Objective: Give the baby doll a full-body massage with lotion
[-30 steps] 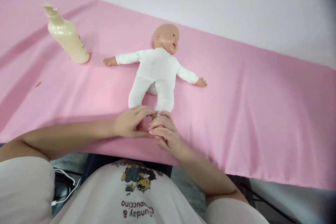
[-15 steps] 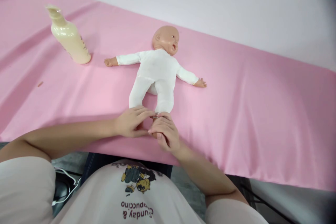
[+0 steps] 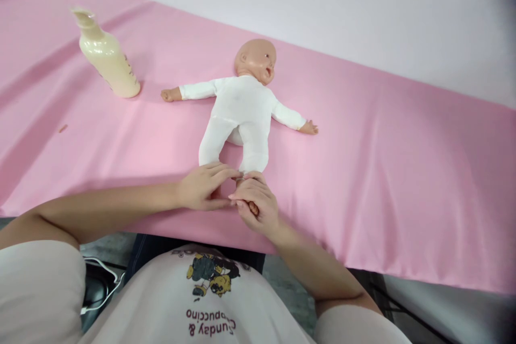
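Note:
A baby doll (image 3: 244, 99) in a white bodysuit lies on its back, arms spread, its head turned to the right and its legs towards me. My right hand (image 3: 260, 204) wraps round the foot of the leg on the right, and brown toes (image 3: 253, 208) peek out between thumb and fingers. From the left, my left hand (image 3: 205, 187) reaches across the other lower leg. Its fingertips touch the ankle of that same right-side leg, with the thumb below near the foot. The left-side foot is mostly hidden behind my left hand.
A pink cloth (image 3: 403, 172) with soft folds covers the table. A cream pump bottle (image 3: 108, 62) stands at the upper left. A small brownish scrap (image 3: 63, 129) lies on the cloth at the left. White cable (image 3: 102, 266) hangs below the table edge, and a pale wall (image 3: 363, 5) rises behind.
My right thumb has shifted on the doll's foot, so the toes now show between thumb and fingers. The left hand, doll and bottle are nearly unchanged.

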Available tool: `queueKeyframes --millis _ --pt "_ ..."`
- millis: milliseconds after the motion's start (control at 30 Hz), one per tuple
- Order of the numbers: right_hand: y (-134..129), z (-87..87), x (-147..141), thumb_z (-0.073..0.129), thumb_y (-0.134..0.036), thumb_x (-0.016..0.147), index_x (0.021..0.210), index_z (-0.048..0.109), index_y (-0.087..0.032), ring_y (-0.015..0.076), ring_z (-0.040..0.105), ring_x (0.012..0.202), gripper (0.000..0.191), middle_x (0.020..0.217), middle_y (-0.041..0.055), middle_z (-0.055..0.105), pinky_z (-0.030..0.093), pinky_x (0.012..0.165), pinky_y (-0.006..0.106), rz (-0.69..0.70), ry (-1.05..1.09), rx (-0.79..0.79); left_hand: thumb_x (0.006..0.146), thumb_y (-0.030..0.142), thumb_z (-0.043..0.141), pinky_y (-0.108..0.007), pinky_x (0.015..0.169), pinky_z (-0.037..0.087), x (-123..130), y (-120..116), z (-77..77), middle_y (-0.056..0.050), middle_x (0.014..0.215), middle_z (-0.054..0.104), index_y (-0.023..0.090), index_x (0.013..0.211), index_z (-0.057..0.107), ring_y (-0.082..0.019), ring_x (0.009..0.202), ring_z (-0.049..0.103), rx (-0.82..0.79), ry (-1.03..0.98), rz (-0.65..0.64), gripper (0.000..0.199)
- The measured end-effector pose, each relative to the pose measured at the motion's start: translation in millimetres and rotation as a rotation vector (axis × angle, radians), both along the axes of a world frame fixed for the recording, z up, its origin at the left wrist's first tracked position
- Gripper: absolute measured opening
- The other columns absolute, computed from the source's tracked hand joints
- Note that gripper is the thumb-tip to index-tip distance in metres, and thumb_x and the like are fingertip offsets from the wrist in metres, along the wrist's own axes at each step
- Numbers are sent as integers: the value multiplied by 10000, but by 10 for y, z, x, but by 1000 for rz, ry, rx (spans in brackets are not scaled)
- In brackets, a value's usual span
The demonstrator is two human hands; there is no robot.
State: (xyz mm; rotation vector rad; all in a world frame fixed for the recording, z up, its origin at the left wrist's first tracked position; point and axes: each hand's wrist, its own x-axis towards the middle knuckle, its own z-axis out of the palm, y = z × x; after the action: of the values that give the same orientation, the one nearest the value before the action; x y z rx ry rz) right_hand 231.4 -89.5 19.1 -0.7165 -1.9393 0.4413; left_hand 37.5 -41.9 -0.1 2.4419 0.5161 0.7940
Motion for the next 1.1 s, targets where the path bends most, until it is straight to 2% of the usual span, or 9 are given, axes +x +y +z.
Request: queueKeyframes --millis 133,233,400,700,933,1100 --pt "-6 -4 -1 565 -132 878 940 609 -247 143 643 636 137 663 -47 671 484 839 394 -9 36 -14 889 503 639 -445 909 533 20 -24 25 -157 1173 672 146 1341 452 -291 1057 647 4 38 34 606" --pt "-12 -11 -3 535 -139 887 910 587 -243 142 634 642 118 673 -42 667 480 853 396 -1 60 -55 863 579 645 -431 863 536 40 -38 32 -144 1093 692 131 1386 417 -289 993 652 12 67 55 725" --pt "-18 -4 6 494 -165 913 853 567 -244 146 634 656 123 692 -37 667 466 874 400 25 53 -108 895 623 572 -415 853 523 53 -32 7 -92 950 712 147 1547 255 -276 951 647 4 97 9 868" --pt "-27 -58 -48 422 -271 978 810 512 -246 144 612 624 193 667 -41 639 451 861 400 -12 140 -153 887 657 540 -402 825 512 43 -33 -32 -88 918 684 149 1582 244 -267 900 634 -18 140 32 911" --pt "-21 -52 -86 448 -168 920 853 538 -242 143 631 655 134 693 -35 651 440 837 380 -17 116 -128 828 612 629 -383 793 519 58 -63 11 -90 947 687 152 1562 285 -259 887 641 -79 149 64 932" --pt "-15 -47 -95 484 -100 844 889 532 -252 143 629 657 165 710 -42 643 454 825 375 -21 105 -136 813 548 657 -389 808 526 63 -71 31 -72 939 686 176 1548 310 -251 882 643 -122 113 74 894"
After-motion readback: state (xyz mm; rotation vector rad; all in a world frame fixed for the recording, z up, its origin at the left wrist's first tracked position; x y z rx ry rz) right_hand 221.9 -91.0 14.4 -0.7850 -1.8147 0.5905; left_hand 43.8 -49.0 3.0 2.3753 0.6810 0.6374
